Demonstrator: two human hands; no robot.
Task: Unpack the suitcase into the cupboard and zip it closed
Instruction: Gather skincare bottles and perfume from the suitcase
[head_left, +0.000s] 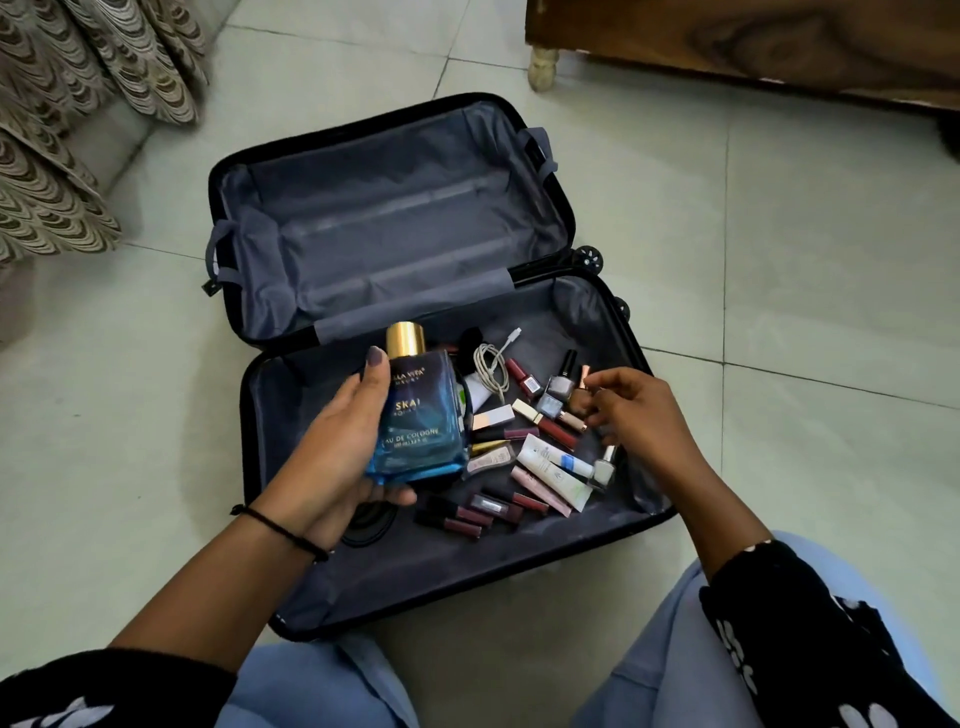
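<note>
A black suitcase (597, 551) lies open on the floor, its grey-lined far half bare. My left hand (332, 457) grips a blue cologne bottle (421, 415) with a gold cap above the near half. My right hand (639, 415) hovers over a heap of cosmetics, its fingers curled round a small rose-gold-capped item (584, 382); what it is I cannot tell. Nail polish bottles (563, 379), lip glosses (483, 512), white tubes (550, 465) and a coiled white cable (493, 366) lie in the near half. No cupboard is in view.
Pale floor tiles (779, 234) surround the suitcase. A wooden furniture piece with a cream leg (543, 67) stands at the back right. Patterned curtain fabric (67, 130) hangs at the left. My knees in light blue trousers (675, 649) sit close to the suitcase's near edge.
</note>
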